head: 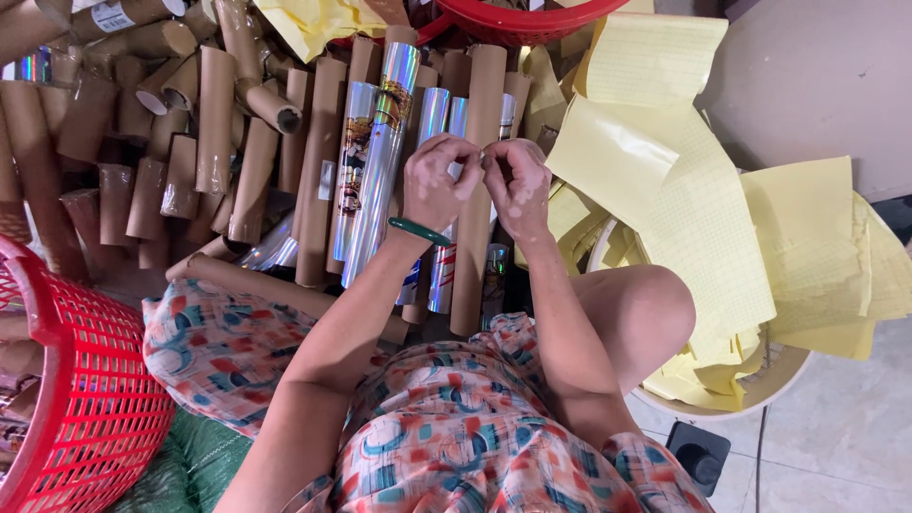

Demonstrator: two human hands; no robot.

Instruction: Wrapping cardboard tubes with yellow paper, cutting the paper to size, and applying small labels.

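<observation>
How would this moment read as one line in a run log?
left hand: pinching at cardboard tube | right hand: pinching same spot | nearby: shiny foil tubes, yellow backing sheets, red basket

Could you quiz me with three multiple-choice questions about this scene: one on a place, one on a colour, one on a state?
1. Where are the yellow sheets piled?
A. On the person's right
B. Inside the red basket
C. Behind the person

2. What colour is the bangle on the left wrist?
A. Gold
B. Green
C. White

3. How are the hands posed?
A. Flat on the lap
B. Spread wide apart
C. Close together, fingers pinching

Answers: A, the sheets spill over a tub at the right; B, the bangle is green; C, left hand and right hand meet above the tubes.
</observation>
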